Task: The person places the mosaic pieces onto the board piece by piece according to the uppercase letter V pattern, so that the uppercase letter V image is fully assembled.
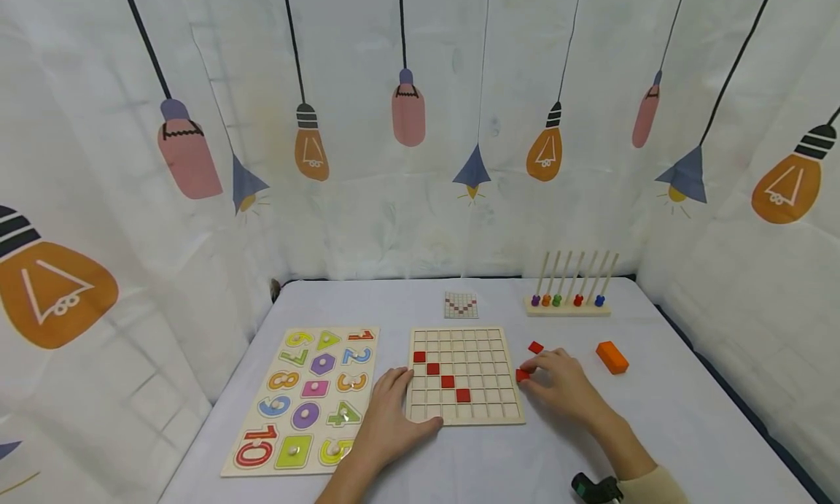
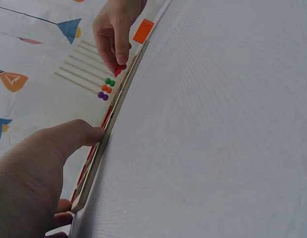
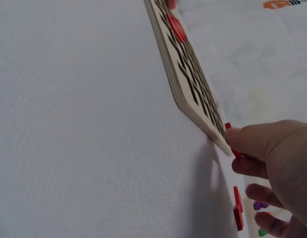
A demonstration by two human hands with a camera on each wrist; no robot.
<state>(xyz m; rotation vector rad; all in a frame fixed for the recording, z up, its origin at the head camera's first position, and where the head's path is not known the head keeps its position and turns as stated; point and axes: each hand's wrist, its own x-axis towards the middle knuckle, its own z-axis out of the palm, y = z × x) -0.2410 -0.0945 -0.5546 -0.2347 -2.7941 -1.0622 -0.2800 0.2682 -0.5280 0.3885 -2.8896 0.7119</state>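
A square wooden grid board [image 1: 485,414] lies on the table, with several red tiles [image 1: 448,381] set in a diagonal line across its squares. My left hand [image 1: 394,422] is spread round the board's near left corner; its thumb rests on the front edge and its fingers touch the left side. Just beyond the board's right edge, my right hand [image 1: 567,384] pinches a red tile [image 3: 233,143] between thumb and fingertips. Another loose red tile [image 1: 536,347] lies on the table a little behind that hand.
A number-and-shape puzzle board [image 1: 295,387] lies on the left. Behind the grid board is a small pattern card [image 1: 461,305]. A peg stand with coloured beads [image 1: 568,310] stands at the back right, and an orange block [image 1: 612,357] lies right of the right hand.
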